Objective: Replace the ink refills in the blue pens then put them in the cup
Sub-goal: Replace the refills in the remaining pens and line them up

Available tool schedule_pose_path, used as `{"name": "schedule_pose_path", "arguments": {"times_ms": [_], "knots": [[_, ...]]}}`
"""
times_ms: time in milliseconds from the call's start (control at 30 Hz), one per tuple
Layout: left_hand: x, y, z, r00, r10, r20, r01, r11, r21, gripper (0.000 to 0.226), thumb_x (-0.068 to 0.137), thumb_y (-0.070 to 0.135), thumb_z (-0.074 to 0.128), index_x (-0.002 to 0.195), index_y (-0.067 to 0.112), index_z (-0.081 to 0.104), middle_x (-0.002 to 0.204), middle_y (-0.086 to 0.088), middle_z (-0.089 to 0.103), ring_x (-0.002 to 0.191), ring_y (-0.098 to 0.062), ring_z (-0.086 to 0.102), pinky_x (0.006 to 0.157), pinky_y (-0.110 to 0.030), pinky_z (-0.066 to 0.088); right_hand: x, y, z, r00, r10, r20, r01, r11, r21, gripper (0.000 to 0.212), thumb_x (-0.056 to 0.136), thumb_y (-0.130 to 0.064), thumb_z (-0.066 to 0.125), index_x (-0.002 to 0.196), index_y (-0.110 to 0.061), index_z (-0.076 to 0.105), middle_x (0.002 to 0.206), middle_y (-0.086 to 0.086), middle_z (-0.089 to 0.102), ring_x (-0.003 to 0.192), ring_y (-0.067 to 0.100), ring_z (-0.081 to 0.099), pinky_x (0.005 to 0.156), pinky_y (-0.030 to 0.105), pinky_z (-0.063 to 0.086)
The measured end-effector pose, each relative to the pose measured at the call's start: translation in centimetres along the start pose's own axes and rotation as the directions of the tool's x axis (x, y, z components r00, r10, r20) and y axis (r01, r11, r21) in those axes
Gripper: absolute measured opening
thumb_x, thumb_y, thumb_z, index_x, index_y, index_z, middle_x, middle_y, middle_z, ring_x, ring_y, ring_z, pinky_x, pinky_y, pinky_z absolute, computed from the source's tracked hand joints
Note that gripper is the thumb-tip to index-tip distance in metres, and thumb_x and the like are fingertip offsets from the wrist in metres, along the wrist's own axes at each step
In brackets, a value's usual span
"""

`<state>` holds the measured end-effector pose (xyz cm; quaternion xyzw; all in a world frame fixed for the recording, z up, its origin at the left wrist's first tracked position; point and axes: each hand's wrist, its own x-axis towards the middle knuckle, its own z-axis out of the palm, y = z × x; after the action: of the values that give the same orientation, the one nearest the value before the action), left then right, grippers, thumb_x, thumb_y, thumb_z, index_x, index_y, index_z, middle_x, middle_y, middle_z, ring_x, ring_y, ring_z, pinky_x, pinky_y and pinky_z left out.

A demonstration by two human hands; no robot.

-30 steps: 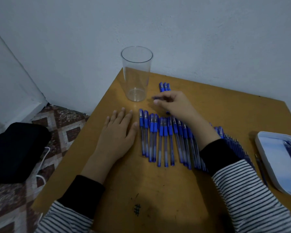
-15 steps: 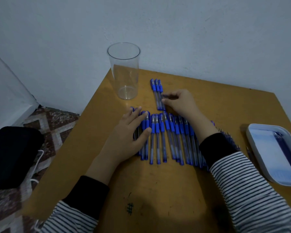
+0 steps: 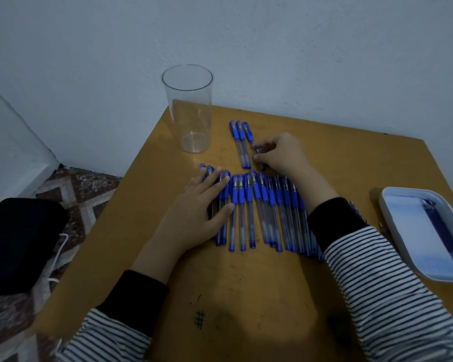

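Head view: you look down on a brown table. The long row of blue pens crosses mid-frame, and the cup stands upright and holds nothing at upper centre.
Left hand: a second ago it lay flat on bare wood just left of the row. Now it lies on the row's left end, fingers straight, pressing the pens down.
Right hand: it works above the row at the small set of three pens. Half a second ago its fingertips only touched them. Now thumb and fingers are curled onto the barrel of the third pen.
Third pen: it is tilted away from its two neighbours, its lower end under your fingers and its cap pointing up-frame.
Hands together or apart: apart, each on its own group.
Tray: white, at the right edge, with dark blue sticks inside; whether they are refills I cannot tell.
Meaning for task: you appear to have picked your first pen and steadied the rest. No pen is open yet and none is in the cup, so the work looks barely started.
Watch: the loose row may roll if your left hand lifts.
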<state>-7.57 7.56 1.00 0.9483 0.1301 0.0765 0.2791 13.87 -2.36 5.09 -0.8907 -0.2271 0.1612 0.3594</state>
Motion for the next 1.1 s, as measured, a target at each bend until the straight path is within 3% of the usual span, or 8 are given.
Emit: {"name": "schedule_pose_path", "arguments": {"times_ms": [100, 400, 467, 533, 667, 767, 933, 1100], "knots": [[0.0, -0.1, 0.0, 1.000, -0.003, 0.002, 0.003, 1.000, -0.021, 0.063, 0.100, 0.053, 0.046, 0.156, 0.033, 0.026, 0.164, 0.019, 0.010, 0.147, 0.003, -0.008, 0.116, -0.020, -0.004, -0.3, 0.5, -0.6, 0.999, 0.045, -0.013, -0.043, 0.996, 0.080, 0.023, 0.085, -0.009, 0.075, 0.106, -0.016, 0.074, 0.096, 0.001, 0.070, 0.090, 0.012, 0.063, 0.077, 0.027, 0.054], [-0.8, 1.8, -0.4, 0.975, 0.002, -0.221, -0.056, 0.970, -0.238, 0.051, 0.104, 0.042, 0.036, 0.151, 0.025, 0.043, 0.158, 0.008, 0.039, 0.148, -0.001, 0.024, 0.120, -0.022, 0.024, -7.2, 1.6, -2.0, 0.997, 0.022, 0.070, -0.059, 0.807, 0.587, 0.021, 0.088, -0.003, 0.069, 0.107, -0.011, 0.073, 0.096, 0.007, 0.074, 0.081, 0.015, 0.066, 0.071, 0.022, 0.054], [-1.1, 2.9, 0.0, 0.960, -0.019, -0.280, -0.072, 0.948, -0.311, 0.046, 0.106, 0.034, 0.041, 0.150, 0.022, 0.045, 0.138, -0.004, 0.061, 0.130, -0.004, 0.050, 0.107, -0.022, 0.043, -9.7, 1.6, -1.7, 0.997, -0.006, 0.077, -0.045, 0.766, 0.641, 0.022, 0.088, -0.003, 0.069, 0.108, -0.012, 0.073, 0.102, 0.011, 0.075, 0.092, 0.021, 0.069, 0.085, 0.029, 0.057], [-1.3, 4.2, 0.4, 0.951, -0.068, -0.302, -0.057, 0.921, -0.386, 0.046, 0.107, 0.032, 0.042, 0.152, 0.024, 0.042, 0.092, 0.002, 0.066, 0.086, -0.004, 0.061, 0.078, -0.014, 0.046, -12.4, 1.4, -1.4, 0.997, -0.025, 0.076, -0.034, 0.730, 0.682, 0.025, 0.089, -0.003, 0.068, 0.112, -0.011, 0.072, 0.105, 0.010, 0.075, 0.099, 0.021, 0.070, 0.090, 0.031, 0.057], [-1.3, 5.9, 1.2, 0.931, -0.137, -0.337, -0.071, 0.840, -0.538, 0.048, 0.107, 0.031, 0.043, 0.155, 0.027, 0.036, 0.121, 0.013, 0.065, 0.094, 0.017, 0.058, 0.084, -0.004, 0.044, -17.3, 1.4, -0.7, 0.999, -0.037, 0.004, 0.025, 0.729, 0.684, 0.026, 0.088, -0.004, 0.070, 0.112, -0.013, 0.073, 0.097, 0.000, 0.075, 0.089, 0.004, 0.069, 0.078, 0.017, 0.054], [-1.7, 7.3, 1.7, 0.917, -0.172, -0.361, -0.098, 0.779, -0.620, 0.046, 0.103, 0.034, 0.048, 0.149, 0.027, 0.048, 0.077, -0.008, 0.066, 0.061, 0.001, 0.053, 0.061, -0.015, 0.044, -19.5, 2.2, 0.4, 0.997, -0.037, -0.065, 0.071, 0.729, 0.681, 0.026, 0.086, -0.003, 0.071, 0.109, -0.016, 0.074, 0.095, -0.003, 0.077, 0.088, 0.006, 0.070, 0.079, 0.017, 0.055], [-2.2, 9.0, 2.3, 0.910, -0.244, -0.334, -0.131, 0.597, -0.791, 0.036, 0.100, 0.014, 0.061, 0.135, 0.020, 0.058, 0.100, -0.004, 0.076, 0.097, -0.013, 0.072, 0.088, -0.022, 0.055, -21.8, 3.5, 2.2, 0.978, -0.083, -0.193, 0.192, 0.729, 0.657, 0.027, 0.085, 0.001, 0.072, 0.109, -0.011, 0.073, 0.086, 0.002, 0.075, 0.077, 0.008, 0.068, 0.076, 0.022, 0.056], [-3.3, 9.4, 2.2, 0.923, -0.226, -0.310, -0.142, 0.551, -0.822, 0.036, 0.100, 0.009, 0.059, 0.134, 0.018, 0.059, 0.098, -0.013, 0.075, 0.092, -0.013, 0.074, 0.084, -0.021, 0.056, -22.5, 4.7, 0.9, 0.946, -0.125, -0.300, 0.286, 0.757, 0.587, 0.024, 0.089, -0.008, 0.069, 0.112, -0.011, 0.072, 0.100, 0.000, 0.074, 0.092, 0.011, 0.069, 0.082, 0.027, 0.057]]}}
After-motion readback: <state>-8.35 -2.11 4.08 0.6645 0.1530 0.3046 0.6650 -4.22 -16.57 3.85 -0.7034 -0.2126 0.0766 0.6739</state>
